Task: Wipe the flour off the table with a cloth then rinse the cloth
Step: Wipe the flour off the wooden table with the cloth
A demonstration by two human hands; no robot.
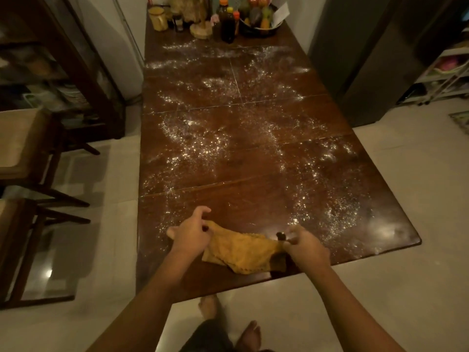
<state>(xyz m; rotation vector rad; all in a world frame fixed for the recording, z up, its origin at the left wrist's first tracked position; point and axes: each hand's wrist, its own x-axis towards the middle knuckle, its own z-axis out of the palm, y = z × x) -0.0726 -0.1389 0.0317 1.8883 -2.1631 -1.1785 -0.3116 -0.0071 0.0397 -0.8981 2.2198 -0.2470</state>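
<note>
Yellow cloth [241, 252] is held stretched just inside the near edge of the table [253, 194], pinched at either end by left hand [189, 235] and right hand [305, 246], flour [198, 141] strewn across the open top beyond.

Held a yellow cloth [243, 252] stretched between left hand [189, 233] and right hand [305, 246], fingers [297, 236] pinching each end, low over the near edge of the dark worktop [253, 166]. Faced flour [200, 138] strewn in white patches across most of the wood, with bottles [227, 24], a jar [157, 19] and a fruit bowl [261, 20] crowded at the far end.
</note>
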